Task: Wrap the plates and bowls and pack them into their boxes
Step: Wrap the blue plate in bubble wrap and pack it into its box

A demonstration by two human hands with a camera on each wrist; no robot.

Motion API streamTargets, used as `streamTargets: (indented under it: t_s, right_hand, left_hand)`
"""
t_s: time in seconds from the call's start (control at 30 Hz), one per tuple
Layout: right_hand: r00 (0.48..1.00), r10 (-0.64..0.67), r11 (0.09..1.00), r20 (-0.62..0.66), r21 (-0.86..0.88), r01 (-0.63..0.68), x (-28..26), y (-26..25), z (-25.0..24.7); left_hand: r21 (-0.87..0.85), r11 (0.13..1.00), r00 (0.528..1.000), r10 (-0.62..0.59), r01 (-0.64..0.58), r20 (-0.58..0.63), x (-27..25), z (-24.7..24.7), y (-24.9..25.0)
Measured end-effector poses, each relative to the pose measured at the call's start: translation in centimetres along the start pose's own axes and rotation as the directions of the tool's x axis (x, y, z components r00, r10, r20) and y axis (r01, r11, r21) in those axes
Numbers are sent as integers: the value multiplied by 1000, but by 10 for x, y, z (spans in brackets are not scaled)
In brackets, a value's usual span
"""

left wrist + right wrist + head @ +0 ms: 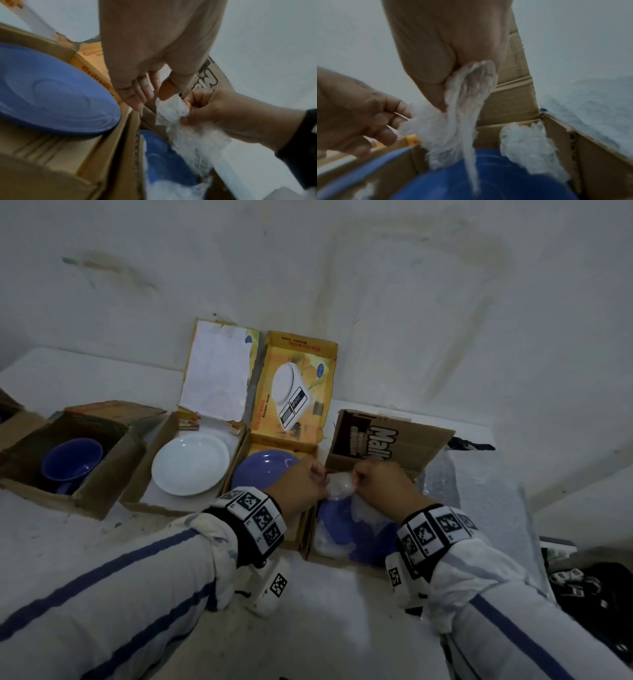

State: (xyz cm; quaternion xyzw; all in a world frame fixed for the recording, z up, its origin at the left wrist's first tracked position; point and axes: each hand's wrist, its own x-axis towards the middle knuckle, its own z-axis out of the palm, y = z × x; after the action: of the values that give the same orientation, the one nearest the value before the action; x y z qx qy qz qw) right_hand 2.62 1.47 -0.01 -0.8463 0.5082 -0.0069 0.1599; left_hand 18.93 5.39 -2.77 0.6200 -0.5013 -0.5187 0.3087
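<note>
1. At far left, a deep blue bowl point(72, 462) sits bare in its brown cardboard box point(102, 494); I leave it for later.
2. Next right, a white round plate point(190, 464) lies unwrapped in its open carton point(164, 440), and a blue plate point(263, 467) in the yellow kitchen-scale box point(294, 392).
3. My left hand point(301, 487) has its fingers curled, thumb and fingertips at the gathered clear bubble wrap point(171, 112); I judge it is pinching, though the contact is partly hidden.
4. My right hand point(380, 484) is closed firmly around the same twisted tuft.
5. The blue dish point(488, 175) I am wrapping sits low in the brown box with dark lettering point(404, 446), blue showing through gaps.
6. To do this well, I would twist the tuft tight, tuck it down, and cover the bare blue patches.
</note>
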Motion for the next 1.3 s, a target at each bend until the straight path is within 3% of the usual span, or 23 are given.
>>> streamTargets:
  t_s: [0.13, 0.27, 0.37, 0.43, 0.5, 0.73, 0.83, 0.93, 1.13, 1.3]
  right_hand:
    - [985, -38, 978, 169, -197, 72, 15, 3, 10]
    - [958, -140, 941, 251, -268, 208, 23, -6, 22]
    - [933, -190, 909, 307, -303, 285, 30, -5, 29]
    - [924, -226, 907, 309, -280, 315, 34, -4, 30]
    - [907, -268, 850, 323, -364, 381, 35, -7, 29]
    - [854, -270, 742, 444, -469, 479, 39, -6, 27]
    - [852, -240, 805, 465, -395, 442, 43, -3, 22]
    - [880, -288, 848, 378, -326, 418, 41, -3, 19]
    - [915, -147, 875, 376, -382, 297, 35, -16, 12]
    - [853, -105, 943, 512, -220, 248, 35, -22, 12]
  left_hand:
    - [282, 955, 996, -86, 93, -37, 7, 1, -6]
    - [503, 864, 998, -55, 33, 28, 4, 8, 2]
    - [493, 867, 994, -104, 71, 39, 7, 6, 0]
    - [413, 901, 985, -169, 136, 45, 9, 3, -2]
    - [315, 930, 975, -216, 190, 50, 9, 3, -4]
    - [213, 939, 955, -291, 272, 64, 10, 5, -4]
    - [216, 932, 948, -311, 291, 63, 10, 5, -3]
    - [239, 935, 956, -285, 262, 70, 9, 6, 0]
    - [243, 940, 959, -266, 237, 94, 10, 5, 0]
    - [238, 942, 960, -265, 236, 95, 9, 5, -1]
